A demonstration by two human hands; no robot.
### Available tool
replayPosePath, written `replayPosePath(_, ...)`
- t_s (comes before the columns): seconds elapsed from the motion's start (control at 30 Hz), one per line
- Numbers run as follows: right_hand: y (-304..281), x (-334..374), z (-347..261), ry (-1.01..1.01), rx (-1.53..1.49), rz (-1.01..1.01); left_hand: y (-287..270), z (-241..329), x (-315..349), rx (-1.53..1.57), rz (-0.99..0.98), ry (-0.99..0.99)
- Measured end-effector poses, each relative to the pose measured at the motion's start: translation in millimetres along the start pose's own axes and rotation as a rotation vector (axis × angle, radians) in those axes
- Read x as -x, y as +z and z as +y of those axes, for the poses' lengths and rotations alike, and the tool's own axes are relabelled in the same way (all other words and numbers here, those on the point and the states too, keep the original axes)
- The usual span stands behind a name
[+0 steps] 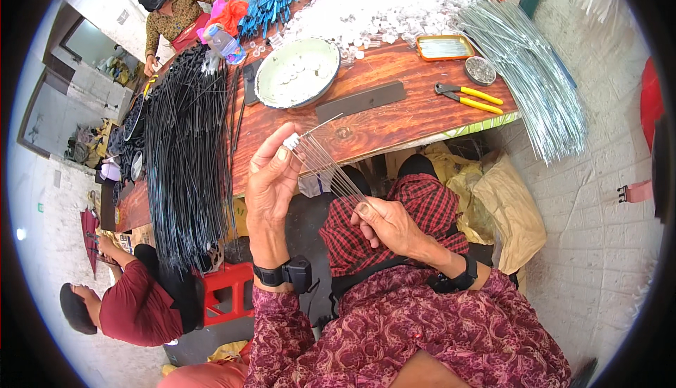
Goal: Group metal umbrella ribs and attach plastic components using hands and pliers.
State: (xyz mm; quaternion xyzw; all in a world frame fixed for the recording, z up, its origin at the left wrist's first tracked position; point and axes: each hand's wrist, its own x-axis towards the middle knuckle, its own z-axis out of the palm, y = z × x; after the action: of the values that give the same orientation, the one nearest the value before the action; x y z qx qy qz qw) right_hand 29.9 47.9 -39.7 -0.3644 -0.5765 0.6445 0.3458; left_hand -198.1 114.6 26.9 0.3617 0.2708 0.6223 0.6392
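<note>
My left hand [272, 180] is raised over the table's near edge, thumb and fingers pinching a small white plastic piece [292, 141]. From that piece a fan of thin metal rods [325, 165] slants down to the right. My right hand [391, 227] is closed around the lower part of these rods, above my lap. One rod [322, 124] sticks out the other way, up and to the right of the white piece. Beyond my hands, on the wooden table [282, 127], a dark flat bar [362, 101] lies in front of a bowl [325, 94] with white stuff in it.
Yellow-handled pliers [479, 99], a round tin [480, 71] and an orange-rimmed tray [445, 57] lie to the right. Silvery rods [528, 71] overhang the right edge, black rods [186, 155] the left. Clear plastic parts [373, 15] heap behind. Two people [141, 303] [184, 11] work at left.
</note>
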Motion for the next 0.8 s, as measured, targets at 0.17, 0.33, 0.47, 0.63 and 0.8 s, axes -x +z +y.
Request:
replayPosePath(0.17, -10, -5, 4, 0.105, -0.198, -0.164, -14, -2, -2, -0.008, -0.094, 0.018)
replayPosePath(0.33, -23, -11, 1, 0.15, -0.288, -0.361, -17, -4, -5, -0.006, -0.209, 0.061)
replayPosePath(0.47, -16, -11, 6, 0.118, -0.25, -0.2, -7, -1, -3, -0.126, 0.055, -0.014)
replayPosePath(0.63, -10, -11, 6, 0.118, -0.158, -0.137, -7, 5, 12, -0.059, 0.111, -0.016)
replayPosePath(0.8, -13, -14, 8, 0.119, -0.265, -0.269, -20, -6, 8, 0.014, 0.028, 0.022)
